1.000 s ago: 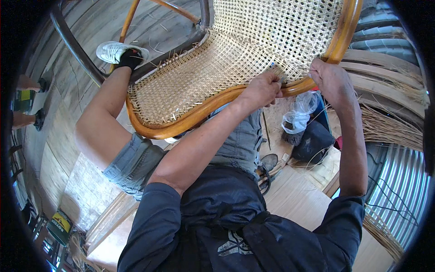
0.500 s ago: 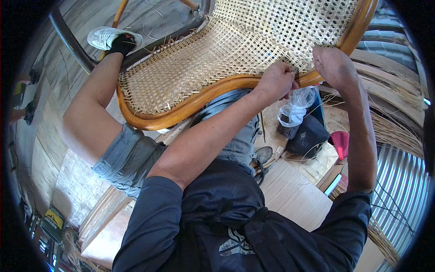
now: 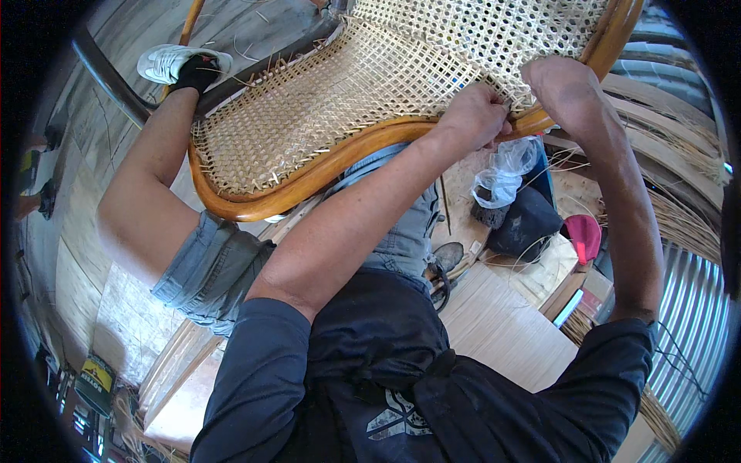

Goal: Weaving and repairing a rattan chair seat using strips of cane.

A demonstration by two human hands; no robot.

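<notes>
A chair with a woven cane panel (image 3: 309, 116) and a curved, varnished wooden frame (image 3: 332, 167) lies across my lap. My left hand (image 3: 475, 116) is closed at the panel's near edge, fingertips pinched against the weave beside the frame. A small dark tip shows by its fingers, but what it holds is mostly hidden. Just to its right, my right hand (image 3: 562, 91) is curled closed above the frame, seemingly on a thin cane strand; its fingers are largely turned from view. Short cane ends stick up along the panel's border.
Below the hands lie a clear plastic bag (image 3: 502, 181), a black rounded object (image 3: 526, 225) and a pink-red item (image 3: 583, 236). Bundles of cane strands (image 3: 679, 208) line the right side, by corrugated metal sheeting (image 3: 687, 309). A dark bar (image 3: 112, 77) juts out at upper left.
My right hand has risen slightly and turned, its elbow swinging outward to the right. The left hand stays pinched at nearly the same spot. The chair has shifted slightly up and left in view.
</notes>
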